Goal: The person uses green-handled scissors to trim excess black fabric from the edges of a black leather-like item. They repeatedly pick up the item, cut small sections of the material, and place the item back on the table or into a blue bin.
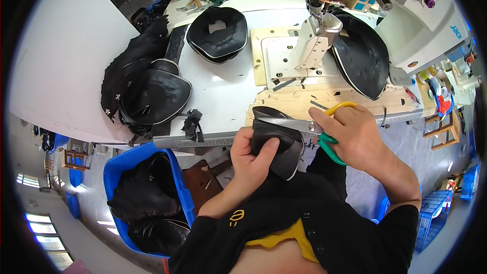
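Note:
My left hand (249,158) pinches a curved black leather-like piece (288,159) with pale edge piping, thumb on top, just off the table's front edge. In my right hand (359,136) is a pair of scissors (290,123) with one yellow and one green handle loop. The blades point left and lie across the upper part of the black piece; whether they are cutting into it I cannot tell. A small crumpled black scrap (192,124) rests at the table edge, left of my hands.
A post-bed sewing machine (317,40) stands beyond my hands. Piped black pieces lie on the table: one at the back (217,34), a pile at left (156,96), others at right (360,53). Below left, a blue bin (186,193) holds more. Dark scraps dot the wooden board (324,96).

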Demonstrator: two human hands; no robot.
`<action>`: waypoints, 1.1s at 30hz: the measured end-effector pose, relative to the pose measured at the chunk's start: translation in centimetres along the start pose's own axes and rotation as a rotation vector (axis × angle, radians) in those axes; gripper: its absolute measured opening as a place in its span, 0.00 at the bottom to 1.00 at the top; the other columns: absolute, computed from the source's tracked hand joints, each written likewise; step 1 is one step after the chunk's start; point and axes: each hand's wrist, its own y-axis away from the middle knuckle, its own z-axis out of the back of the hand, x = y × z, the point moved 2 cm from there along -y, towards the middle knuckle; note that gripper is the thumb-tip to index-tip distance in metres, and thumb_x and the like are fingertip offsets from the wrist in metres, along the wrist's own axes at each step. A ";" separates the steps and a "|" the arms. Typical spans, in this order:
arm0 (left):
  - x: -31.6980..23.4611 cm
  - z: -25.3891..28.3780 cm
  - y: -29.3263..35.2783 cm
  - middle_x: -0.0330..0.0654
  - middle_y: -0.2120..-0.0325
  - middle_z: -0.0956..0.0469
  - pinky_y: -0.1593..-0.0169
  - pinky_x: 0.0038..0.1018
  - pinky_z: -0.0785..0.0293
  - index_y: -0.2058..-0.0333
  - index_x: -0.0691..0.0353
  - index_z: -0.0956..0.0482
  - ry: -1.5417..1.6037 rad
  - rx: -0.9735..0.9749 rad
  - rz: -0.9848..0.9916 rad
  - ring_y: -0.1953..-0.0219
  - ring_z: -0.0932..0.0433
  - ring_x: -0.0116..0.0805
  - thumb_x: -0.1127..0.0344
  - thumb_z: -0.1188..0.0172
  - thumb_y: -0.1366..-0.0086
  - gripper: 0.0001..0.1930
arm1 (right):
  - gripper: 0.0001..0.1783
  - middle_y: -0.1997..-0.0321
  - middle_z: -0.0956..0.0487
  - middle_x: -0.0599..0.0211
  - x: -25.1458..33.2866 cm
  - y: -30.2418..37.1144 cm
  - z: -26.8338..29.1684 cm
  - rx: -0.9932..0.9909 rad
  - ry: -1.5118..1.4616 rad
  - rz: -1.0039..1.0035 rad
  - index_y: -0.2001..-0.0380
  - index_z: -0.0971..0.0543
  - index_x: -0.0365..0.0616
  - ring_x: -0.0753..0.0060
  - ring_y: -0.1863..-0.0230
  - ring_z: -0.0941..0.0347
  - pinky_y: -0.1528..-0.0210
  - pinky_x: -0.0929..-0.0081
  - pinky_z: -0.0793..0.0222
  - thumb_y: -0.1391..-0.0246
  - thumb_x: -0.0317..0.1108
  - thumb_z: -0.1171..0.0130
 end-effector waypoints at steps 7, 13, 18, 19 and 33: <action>-0.5 1.2 -0.9 0.47 0.66 0.23 0.70 0.30 0.20 0.62 0.62 0.35 0.280 -0.041 0.228 0.69 0.21 0.34 0.74 0.41 0.40 0.12 | 0.38 0.72 0.26 0.64 -1.6 1.3 -1.4 0.031 -0.370 -0.246 0.52 0.26 0.43 0.60 0.74 0.29 0.70 0.68 0.33 0.71 0.44 0.26; 0.2 1.3 -0.6 0.49 0.69 0.24 0.72 0.30 0.26 0.57 0.62 0.37 0.237 -0.131 0.190 0.77 0.25 0.36 0.72 0.43 0.39 0.14 | 0.38 0.73 0.27 0.68 -0.3 1.6 -2.3 0.128 -0.385 -0.149 0.50 0.27 0.48 0.63 0.71 0.30 0.69 0.67 0.38 0.69 0.48 0.29; 0.5 1.2 -0.5 0.47 0.67 0.24 0.72 0.28 0.25 0.57 0.60 0.37 0.231 -0.150 0.126 0.75 0.24 0.34 0.73 0.42 0.40 0.15 | 0.38 0.74 0.29 0.70 0.7 1.5 -2.4 0.082 -0.236 -0.133 0.49 0.28 0.49 0.66 0.72 0.32 0.68 0.67 0.39 0.68 0.48 0.30; 0.5 1.3 -0.5 0.47 0.67 0.24 0.72 0.27 0.25 0.57 0.60 0.37 0.224 -0.138 0.133 0.74 0.24 0.34 0.73 0.42 0.40 0.15 | 0.39 0.74 0.29 0.70 0.8 1.5 -2.3 0.071 -0.197 -0.120 0.50 0.27 0.48 0.66 0.72 0.32 0.68 0.67 0.39 0.69 0.49 0.30; 0.9 1.0 -0.3 0.44 0.67 0.24 0.73 0.26 0.24 0.58 0.59 0.37 0.210 -0.139 0.068 0.71 0.23 0.32 0.75 0.42 0.40 0.15 | 0.36 0.76 0.31 0.69 0.7 1.0 -1.7 -0.010 -0.066 -0.058 0.50 0.27 0.49 0.66 0.72 0.32 0.70 0.67 0.40 0.68 0.46 0.31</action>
